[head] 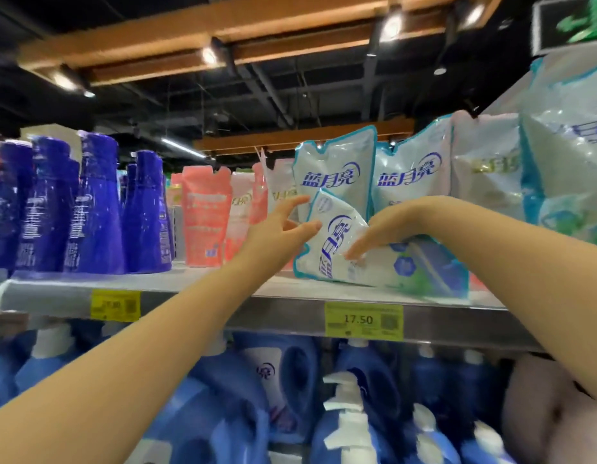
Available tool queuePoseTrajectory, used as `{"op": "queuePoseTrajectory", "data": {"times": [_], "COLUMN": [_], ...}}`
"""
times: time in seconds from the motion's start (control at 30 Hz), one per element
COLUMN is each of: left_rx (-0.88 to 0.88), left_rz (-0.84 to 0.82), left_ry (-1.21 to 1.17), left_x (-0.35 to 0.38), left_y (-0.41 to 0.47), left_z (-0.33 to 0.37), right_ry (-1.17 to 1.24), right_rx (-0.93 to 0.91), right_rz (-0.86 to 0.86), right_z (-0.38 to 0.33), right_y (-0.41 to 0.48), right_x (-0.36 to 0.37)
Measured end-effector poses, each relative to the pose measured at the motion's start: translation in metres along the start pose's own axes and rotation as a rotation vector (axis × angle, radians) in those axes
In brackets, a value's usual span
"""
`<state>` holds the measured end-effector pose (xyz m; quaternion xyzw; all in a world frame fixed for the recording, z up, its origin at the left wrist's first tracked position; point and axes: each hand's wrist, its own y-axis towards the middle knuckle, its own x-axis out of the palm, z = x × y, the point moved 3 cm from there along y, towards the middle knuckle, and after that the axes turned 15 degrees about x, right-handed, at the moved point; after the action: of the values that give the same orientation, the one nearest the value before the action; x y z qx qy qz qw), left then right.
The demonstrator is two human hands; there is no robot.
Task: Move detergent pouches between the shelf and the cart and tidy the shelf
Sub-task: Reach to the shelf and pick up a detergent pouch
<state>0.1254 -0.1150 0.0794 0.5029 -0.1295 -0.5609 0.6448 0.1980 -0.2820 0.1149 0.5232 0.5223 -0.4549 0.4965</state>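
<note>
A white detergent pouch with a teal border (334, 242) lies tilted on the grey shelf (203, 289), leaning against two upright pouches of the same kind (337, 169). My left hand (277, 232) reaches in from the left with fingers spread, its fingertips at the pouch's upper left corner. My right hand (377, 232) comes from the right and rests on the tilted pouch, fingers pointing down across its front. More teal-edged pouches (411, 175) stand behind and to the right.
Dark blue bottles (89, 209) stand at the shelf's left, pink pouches (206, 216) in the middle. Yellow price tags (364, 321) hang on the shelf edge. Blue pump bottles (347, 413) fill the lower shelf. Large pouches (564, 155) crowd the right.
</note>
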Motion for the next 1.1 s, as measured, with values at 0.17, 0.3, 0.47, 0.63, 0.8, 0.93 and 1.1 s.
{"op": "queuePoseTrajectory", "data": {"times": [0.17, 0.3, 0.47, 0.63, 0.8, 0.93, 1.1], "left_rx": [0.094, 0.184, 0.283, 0.273, -0.037, -0.038, 0.06], "left_rz": [-0.122, -0.091, -0.059, -0.086, -0.152, -0.127, 0.246], "left_ry": [0.007, 0.057, 0.137, 0.085, -0.291, -0.593, -0.678], "left_x": [0.003, 0.002, 0.002, 0.004, 0.008, 0.031, 0.037], "left_y": [0.007, 0.004, 0.003, 0.009, 0.016, 0.02, 0.017], "left_z": [-0.019, -0.023, -0.022, -0.025, -0.023, 0.005, 0.016], "right_ry": [0.09, 0.145, 0.151, 0.361, 1.014, 1.339, 1.407], "right_rx": [-0.032, 0.011, 0.045, 0.067, 0.018, -0.138, -0.293], "right_rz": [0.246, 0.464, 0.639, 0.958, 1.221, 1.301, 1.272], "right_z": [-0.011, -0.012, -0.018, -0.008, -0.001, -0.022, -0.031], "right_y": [0.004, -0.003, -0.022, -0.05, -0.07, -0.08, -0.098], "right_x": [0.007, 0.004, 0.001, -0.013, -0.036, -0.039, -0.04]}}
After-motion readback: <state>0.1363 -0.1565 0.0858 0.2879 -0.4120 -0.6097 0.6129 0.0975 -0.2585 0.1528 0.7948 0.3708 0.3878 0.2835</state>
